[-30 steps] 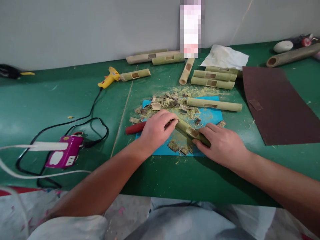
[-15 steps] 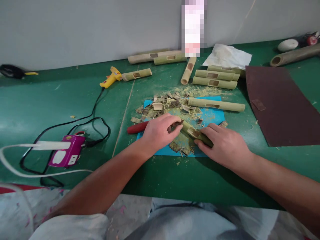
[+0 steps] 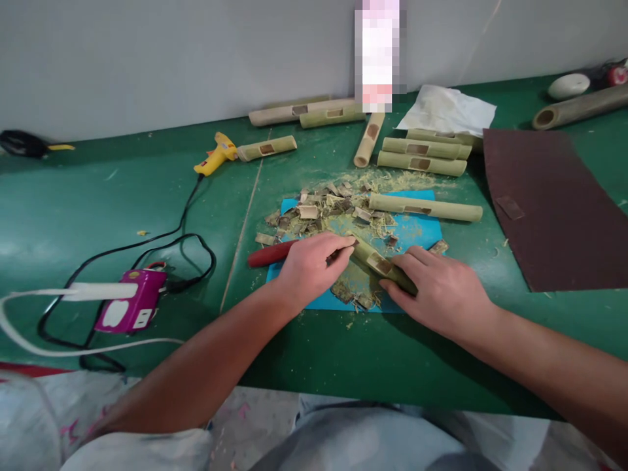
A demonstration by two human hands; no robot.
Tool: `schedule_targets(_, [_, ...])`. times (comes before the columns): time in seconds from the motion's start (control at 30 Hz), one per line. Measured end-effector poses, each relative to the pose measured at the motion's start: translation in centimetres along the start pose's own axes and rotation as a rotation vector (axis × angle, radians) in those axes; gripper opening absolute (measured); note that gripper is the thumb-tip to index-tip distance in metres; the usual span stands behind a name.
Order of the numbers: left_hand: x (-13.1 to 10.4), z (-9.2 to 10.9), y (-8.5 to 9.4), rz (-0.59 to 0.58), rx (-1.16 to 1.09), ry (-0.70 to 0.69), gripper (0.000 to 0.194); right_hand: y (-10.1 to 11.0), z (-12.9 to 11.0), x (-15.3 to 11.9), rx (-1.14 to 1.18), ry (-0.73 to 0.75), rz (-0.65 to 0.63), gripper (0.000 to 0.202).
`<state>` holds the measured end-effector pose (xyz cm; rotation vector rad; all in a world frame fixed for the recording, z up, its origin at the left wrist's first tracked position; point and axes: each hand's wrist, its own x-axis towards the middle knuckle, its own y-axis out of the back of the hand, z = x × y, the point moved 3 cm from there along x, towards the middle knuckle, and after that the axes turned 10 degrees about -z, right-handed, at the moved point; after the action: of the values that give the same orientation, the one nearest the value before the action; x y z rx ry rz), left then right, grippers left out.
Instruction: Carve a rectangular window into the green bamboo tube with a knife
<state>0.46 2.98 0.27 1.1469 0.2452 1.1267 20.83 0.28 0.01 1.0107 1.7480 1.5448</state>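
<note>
My right hand (image 3: pixel 444 282) is wrapped round the near end of a green bamboo tube (image 3: pixel 367 251) with a rectangular window cut in its side. The tube lies slanted over a blue mat (image 3: pixel 318 299). My left hand (image 3: pixel 311 267) is closed in a pinch at the tube's far end, on a small dark brown piece that looks like sandpaper; the fingers cover most of it. Beside the left hand, a red handle (image 3: pixel 269 254) sticks out, its other end hidden. Bamboo chips (image 3: pixel 309 212) and shavings are heaped behind the hands, and another windowed bamboo tube (image 3: pixel 441 209) lies across the mat.
Further windowed bamboo tubes (image 3: pixel 422 165) lie at the back, some under white paper (image 3: pixel 449 110). A brown sheet (image 3: pixel 554 216) lies at right. To the left are a yellow glue gun (image 3: pixel 216 156), a purple power adapter (image 3: pixel 131 301) and looping cords.
The left hand has shifted slightly down and left at the tube's far end, its fingers drawn closer together. The right hand keeps its hold on the tube.
</note>
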Motion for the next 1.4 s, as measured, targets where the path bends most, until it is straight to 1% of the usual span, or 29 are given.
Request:
schedule_targets(0.1, [0.2, -0.2, 0.0, 0.008, 0.018, 0.012, 0.011, 0.0, 0.0, 0.0, 0.003, 0.022, 0.013, 0.025])
schedule_targets(0.37, [0.3, -0.5, 0.2, -0.054, -0.036, 0.083, 0.009, -0.2, -0.1, -0.1, 0.031, 0.039, -0.004, 0.025])
schedule_targets(0.47, [0.3, -0.6, 0.3, -0.021, -0.032, 0.043, 0.009, -0.2, -0.3, -0.1, 0.037, 0.054, -0.001, 0.026])
schedule_targets(0.57, [0.4, -0.8, 0.4, 0.025, 0.02, -0.011, 0.01, -0.2, -0.4, -0.1, 0.046, 0.059, 0.005, 0.026])
schedule_targets(0.63, [0.5, -0.8, 0.2, 0.035, 0.047, -0.059, 0.01, -0.2, -0.4, -0.1, 0.054, 0.057, 0.0, 0.026])
schedule_targets(0.73, [0.6, -0.4, -0.3, 0.001, 0.045, -0.143, 0.01, -0.2, -0.5, 0.0, 0.057, 0.05, 0.0, 0.026])
schedule_targets(0.8, [0.5, -0.2, -0.6, -0.029, 0.008, -0.167, 0.01, -0.2, -0.4, 0.0, 0.056, 0.047, 0.0, 0.025])
schedule_targets(0.93, [0.3, -0.2, -0.4, -0.055, -0.094, -0.111, 0.013, -0.2, -0.4, 0.0, 0.06, 0.047, -0.004, 0.024])
schedule_targets(1.03, [0.4, -0.4, -0.1, -0.074, -0.124, -0.067, 0.013, -0.2, -0.3, 0.0, 0.055, 0.051, 0.014, 0.025])
schedule_targets(1.2, [0.4, -0.3, 0.2, -0.144, -0.143, -0.105, 0.023, -0.3, -0.3, 0.0, 0.056, 0.041, 0.011, 0.025])
schedule_targets(1.27, [0.4, -0.2, 0.3, -0.161, -0.122, -0.117, 0.021, -0.4, -0.3, 0.0, 0.057, 0.037, 0.006, 0.025])
schedule_targets(1.33, [0.5, -0.2, 0.4, -0.145, -0.096, -0.111, 0.015, -0.4, -0.3, 0.0, 0.057, 0.036, 0.0, 0.025])
schedule_targets(1.4, [0.5, -0.2, 0.5, -0.09, -0.084, -0.078, 0.01, -0.4, -0.3, 0.0, 0.058, 0.039, -0.002, 0.025])
